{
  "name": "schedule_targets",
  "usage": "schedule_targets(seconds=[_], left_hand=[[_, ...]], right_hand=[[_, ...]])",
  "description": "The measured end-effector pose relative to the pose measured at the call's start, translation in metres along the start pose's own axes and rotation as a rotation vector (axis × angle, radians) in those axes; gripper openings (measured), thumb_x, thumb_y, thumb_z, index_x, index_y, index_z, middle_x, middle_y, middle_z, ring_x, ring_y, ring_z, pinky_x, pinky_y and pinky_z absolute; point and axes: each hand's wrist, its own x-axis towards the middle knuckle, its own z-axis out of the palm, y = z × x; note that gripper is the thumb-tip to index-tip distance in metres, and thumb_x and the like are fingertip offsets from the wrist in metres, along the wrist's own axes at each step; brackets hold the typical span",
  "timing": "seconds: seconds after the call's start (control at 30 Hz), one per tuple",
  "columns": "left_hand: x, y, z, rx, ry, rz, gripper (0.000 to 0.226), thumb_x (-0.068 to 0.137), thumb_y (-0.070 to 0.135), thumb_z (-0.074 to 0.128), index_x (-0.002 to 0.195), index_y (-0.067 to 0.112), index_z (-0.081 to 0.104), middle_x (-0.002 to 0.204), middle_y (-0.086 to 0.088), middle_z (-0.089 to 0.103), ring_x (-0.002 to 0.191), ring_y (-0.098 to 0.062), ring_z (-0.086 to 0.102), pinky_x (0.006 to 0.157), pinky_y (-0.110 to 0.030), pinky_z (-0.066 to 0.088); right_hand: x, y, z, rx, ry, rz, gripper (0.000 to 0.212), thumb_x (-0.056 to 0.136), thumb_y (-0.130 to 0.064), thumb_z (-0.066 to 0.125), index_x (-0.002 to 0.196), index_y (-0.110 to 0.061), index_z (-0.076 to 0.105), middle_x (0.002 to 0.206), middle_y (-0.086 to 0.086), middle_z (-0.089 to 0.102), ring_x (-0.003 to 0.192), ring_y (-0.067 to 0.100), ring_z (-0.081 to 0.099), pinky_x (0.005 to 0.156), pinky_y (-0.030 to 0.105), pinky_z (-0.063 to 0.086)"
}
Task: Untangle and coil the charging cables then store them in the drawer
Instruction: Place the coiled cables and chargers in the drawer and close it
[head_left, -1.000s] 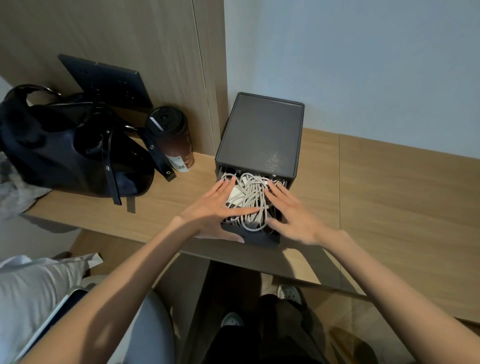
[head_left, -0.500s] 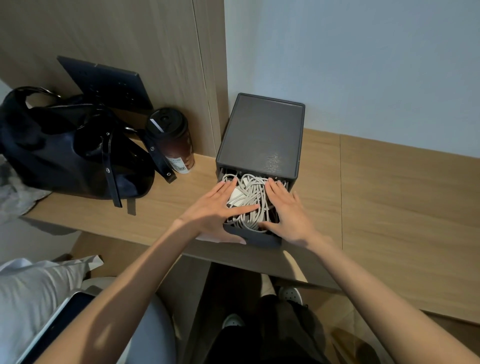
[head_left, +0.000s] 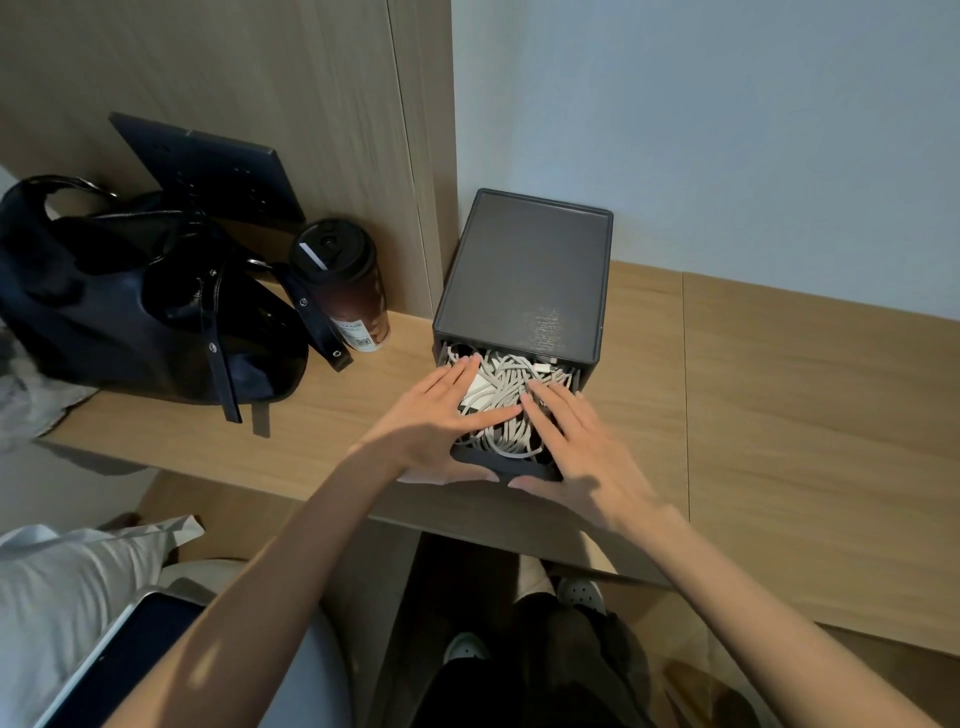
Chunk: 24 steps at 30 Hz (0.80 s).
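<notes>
One shift: right hand (head_left: 582, 447) back (drawer (head_left: 519, 469) front)

White cables (head_left: 501, 400) fill a dark grey drawer (head_left: 506, 465); black bag (head_left: 135, 306).

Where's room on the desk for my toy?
Most room: bare desk right of the drawer box, up to the wall. A smaller patch between the bag and the box. The open drawer is crowded: cables, left hand and right hand.
</notes>
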Motion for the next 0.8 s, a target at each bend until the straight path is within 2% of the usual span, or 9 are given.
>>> schedule_targets(seconds=[0.17,0.27,0.37,0.57,0.7,0.8], left_hand=[[0.001,0.001,-0.002,-0.027,-0.037,-0.013,0.076,0.08,0.079,0.031,0.139,0.055,-0.011,0.155,-0.02,-0.016,0.145,-0.028,-0.013,0.118,-0.036,-0.005],[0.0,0.001,-0.002,-0.057,-0.045,-0.017,0.076,0.081,0.077,0.034,0.141,0.055,-0.008,0.155,-0.018,-0.018,0.145,-0.027,-0.016,0.116,-0.034,-0.009],[-0.001,0.001,-0.001,-0.08,-0.019,-0.018,0.077,0.08,0.077,0.035,0.142,0.054,-0.006,0.155,-0.018,-0.017,0.145,-0.026,-0.017,0.115,-0.034,-0.01],[-0.002,0.001,0.005,-0.092,0.065,-0.018,0.078,0.078,0.077,0.031,0.142,0.051,-0.005,0.156,-0.02,-0.007,0.145,-0.026,-0.012,0.113,-0.033,-0.012],[0.002,-0.003,0.003,-0.062,0.031,0.0,0.079,0.077,0.079,0.027,0.14,0.053,-0.012,0.155,-0.019,-0.013,0.145,-0.029,-0.011,0.113,-0.033,-0.013],[0.003,-0.003,0.003,-0.068,0.013,-0.017,0.078,0.077,0.079,0.025,0.141,0.053,-0.013,0.155,-0.016,-0.019,0.144,-0.025,-0.017,0.112,-0.032,-0.015]], right_hand=[[0.011,0.007,-0.009,-0.059,-0.09,0.047,0.118,0.072,-0.089,0.029,0.152,-0.013,-0.013,0.158,-0.001,-0.022,0.144,0.012,-0.023,0.121,0.037,-0.005],[0.017,0.006,-0.013,-0.11,-0.114,0.024,0.124,0.068,-0.091,0.032,0.152,-0.011,-0.01,0.159,-0.001,-0.019,0.145,0.013,-0.019,0.12,0.039,-0.007],[0.021,0.007,-0.016,-0.129,-0.09,0.007,0.124,0.067,-0.09,0.039,0.153,-0.011,-0.004,0.161,0.0,-0.008,0.148,0.012,-0.007,0.12,0.037,-0.007],[0.028,0.006,-0.02,-0.156,-0.155,-0.003,0.128,0.069,-0.088,0.043,0.151,-0.005,-0.009,0.161,0.005,-0.007,0.148,0.014,0.006,0.119,0.035,-0.009],[0.033,0.008,-0.023,-0.1,-0.199,0.014,0.126,0.07,-0.083,0.051,0.152,-0.006,-0.006,0.161,0.006,-0.005,0.148,0.013,0.0,0.118,0.033,-0.01],[0.029,0.008,-0.019,-0.108,-0.172,0.026,0.115,0.077,-0.079,0.044,0.152,-0.007,-0.005,0.161,0.006,-0.005,0.148,0.013,-0.003,0.12,0.032,-0.007]])
